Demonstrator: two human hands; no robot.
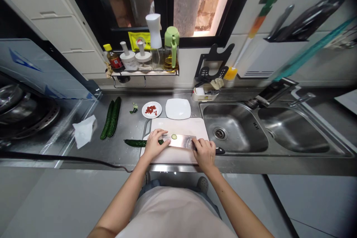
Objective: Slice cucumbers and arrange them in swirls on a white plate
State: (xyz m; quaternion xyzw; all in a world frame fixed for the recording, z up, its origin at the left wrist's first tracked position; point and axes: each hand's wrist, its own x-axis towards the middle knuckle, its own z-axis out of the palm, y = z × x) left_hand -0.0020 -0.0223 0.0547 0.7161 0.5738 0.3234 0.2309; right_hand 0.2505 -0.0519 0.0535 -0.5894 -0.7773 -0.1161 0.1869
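A cleaver [182, 141] lies flat over the pale cutting board [178, 158], with a cucumber slice [174, 137] on its blade. My right hand [204, 152] is closed at the blade's right end, and the black handle [220, 151] sticks out beyond it. At the blade's left end is my left hand [155, 144], its thumb and fingers curved round the tip. Beneath this hand runs a dark green cucumber [135, 142], reaching past the board's left edge; part of it is hidden by the hand.
Behind the board stand a square white plate [177, 109] and a round plate [147, 114] with red pieces. Two cucumbers [113, 117] and a crumpled tissue [84, 131] lie at left. A double sink [237, 109] is at right. Bottles fill a shelf [145, 73].
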